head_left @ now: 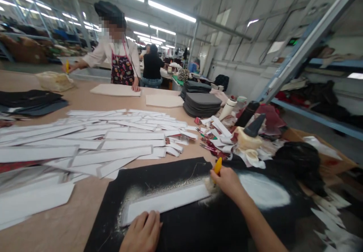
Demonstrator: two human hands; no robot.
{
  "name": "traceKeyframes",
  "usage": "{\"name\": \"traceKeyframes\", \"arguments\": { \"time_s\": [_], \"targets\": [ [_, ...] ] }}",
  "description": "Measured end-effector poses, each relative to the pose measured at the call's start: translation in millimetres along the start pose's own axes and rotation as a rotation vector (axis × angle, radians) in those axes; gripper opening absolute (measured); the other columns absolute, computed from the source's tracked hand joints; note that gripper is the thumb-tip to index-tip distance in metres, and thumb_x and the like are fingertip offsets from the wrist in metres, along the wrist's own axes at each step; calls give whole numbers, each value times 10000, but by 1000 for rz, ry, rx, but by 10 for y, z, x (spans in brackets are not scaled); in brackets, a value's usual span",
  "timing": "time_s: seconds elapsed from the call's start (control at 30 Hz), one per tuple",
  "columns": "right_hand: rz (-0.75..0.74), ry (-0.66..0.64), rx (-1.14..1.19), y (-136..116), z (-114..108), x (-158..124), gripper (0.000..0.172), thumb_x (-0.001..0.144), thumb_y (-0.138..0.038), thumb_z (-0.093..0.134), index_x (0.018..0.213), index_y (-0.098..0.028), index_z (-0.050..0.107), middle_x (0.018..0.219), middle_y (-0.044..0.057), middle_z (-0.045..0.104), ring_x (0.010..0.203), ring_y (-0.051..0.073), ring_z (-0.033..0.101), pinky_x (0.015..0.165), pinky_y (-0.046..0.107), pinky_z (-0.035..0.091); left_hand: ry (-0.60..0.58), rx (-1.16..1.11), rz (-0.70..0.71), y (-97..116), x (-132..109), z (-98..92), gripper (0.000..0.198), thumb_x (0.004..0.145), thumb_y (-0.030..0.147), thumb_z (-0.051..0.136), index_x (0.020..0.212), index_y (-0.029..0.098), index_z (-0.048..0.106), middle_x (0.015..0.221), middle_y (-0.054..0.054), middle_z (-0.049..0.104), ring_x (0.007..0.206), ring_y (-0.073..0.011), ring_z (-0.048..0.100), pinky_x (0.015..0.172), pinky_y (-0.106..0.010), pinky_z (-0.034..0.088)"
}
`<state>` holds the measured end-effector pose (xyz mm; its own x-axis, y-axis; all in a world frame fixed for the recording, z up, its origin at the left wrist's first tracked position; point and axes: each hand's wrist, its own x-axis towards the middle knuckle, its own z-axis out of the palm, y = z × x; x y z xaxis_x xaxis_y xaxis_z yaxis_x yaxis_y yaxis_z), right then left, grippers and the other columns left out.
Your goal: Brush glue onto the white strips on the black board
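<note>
A long white strip (170, 200) lies at a slant on a black sheet (181, 227) in front of me. My left hand (143, 231) rests its fingers on the near edge of the strip, toward its left end. In my right hand (228, 182) is a brush with a yellow handle (217, 165), held in closed fingers. Its pale, blurred tip touches or hovers just over the strip's right end; I cannot tell which. Whitish residue borders the strip, and a large white smear (263, 191) marks the black sheet to the right.
Many loose white strips (127, 156) cover the tabletop (93, 210) on the left. Dark stacked panels (201, 104), a white bottle (227, 109) and a cream container with a dark cone (249, 134) stand right. Across the table, a person (121, 61) holds a yellow tool over pale panels.
</note>
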<state>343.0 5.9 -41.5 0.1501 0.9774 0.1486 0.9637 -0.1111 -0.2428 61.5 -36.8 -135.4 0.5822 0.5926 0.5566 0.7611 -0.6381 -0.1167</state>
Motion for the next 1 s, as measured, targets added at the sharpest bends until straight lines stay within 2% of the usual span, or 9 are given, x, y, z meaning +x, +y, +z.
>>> {"name": "traceKeyframes", "arguments": {
  "time_s": [0.07, 0.13, 0.23, 0.37, 0.47, 0.57, 0.73, 0.87, 1.0],
  "targets": [
    [28, 65, -9, 220, -120, -26, 246, 821, -281, 450, 751, -148, 645, 658, 88, 650, 657, 216, 603, 630, 307, 406, -50, -48, -76, 50, 166, -5, 233, 876, 135, 403, 806, 191, 618, 808, -37, 593, 782, -192, 521, 736, -343, 422],
    [-2, 86, 78, 266, -176, -101, 265, 838, -345, 432, 783, -186, 637, 695, 56, 659, 695, 208, 606, 662, 303, 417, -87, -148, -109, 168, 429, 16, 211, 865, 132, 428, 751, 192, 596, 783, -33, 571, 761, -193, 511, 733, -354, 413],
    [-24, 156, 219, 188, -161, -217, 282, 851, -400, 417, 818, -207, 620, 771, 32, 672, 756, 209, 609, 714, 314, 430, -143, -329, -24, 447, 895, 118, 130, 829, 107, 489, 820, 189, 589, 872, -36, 580, 791, -197, 513, 707, -336, 426],
    [92, 257, 300, 245, -141, -310, 288, 858, -427, 414, 841, -209, 601, 799, 32, 672, 770, 225, 611, 730, 337, 428, -339, -400, 42, 801, 1309, 303, 94, 811, 116, 516, 807, 172, 590, 844, -46, 584, 814, -219, 524, 703, -344, 439],
    [134, 267, 350, 387, -146, -391, 274, 855, -432, 423, 824, -221, 594, 780, 27, 670, 772, 228, 616, 719, 335, 431, -445, -371, 35, 890, 1372, 378, 135, 819, 92, 481, 802, 154, 601, 845, -64, 586, 837, -228, 532, 717, -349, 436],
    [159, 285, 413, 483, -107, -464, 273, 858, -436, 423, 824, -223, 591, 751, 21, 662, 741, 211, 619, 695, 318, 442, -475, -405, -35, 840, 1357, 358, 190, 840, 85, 434, 798, 151, 607, 858, -66, 595, 840, -206, 540, 747, -327, 431],
    [90, 397, 506, 535, 61, -468, 279, 860, -435, 445, 916, -209, 599, 901, 42, 665, 866, 201, 608, 782, 313, 456, -589, -495, -160, 737, 1449, 259, 185, 832, 134, 452, 786, 160, 630, 873, -50, 617, 867, -174, 555, 760, -269, 427],
    [14, 426, 502, 539, 160, -440, 263, 861, -415, 457, 943, -210, 601, 916, 40, 669, 880, 204, 608, 792, 331, 458, -638, -438, -136, 808, 1599, 298, 164, 833, 222, 479, 855, 187, 638, 904, -44, 616, 886, -193, 562, 758, -286, 434],
    [45, 442, 537, 530, 177, -463, 252, 866, -411, 454, 938, -218, 598, 911, 37, 663, 879, 207, 604, 793, 342, 459, -602, -320, -64, 967, 1692, 385, 177, 827, 165, 452, 845, 168, 628, 908, -66, 604, 883, -216, 563, 723, -309, 443]
  ]
}}
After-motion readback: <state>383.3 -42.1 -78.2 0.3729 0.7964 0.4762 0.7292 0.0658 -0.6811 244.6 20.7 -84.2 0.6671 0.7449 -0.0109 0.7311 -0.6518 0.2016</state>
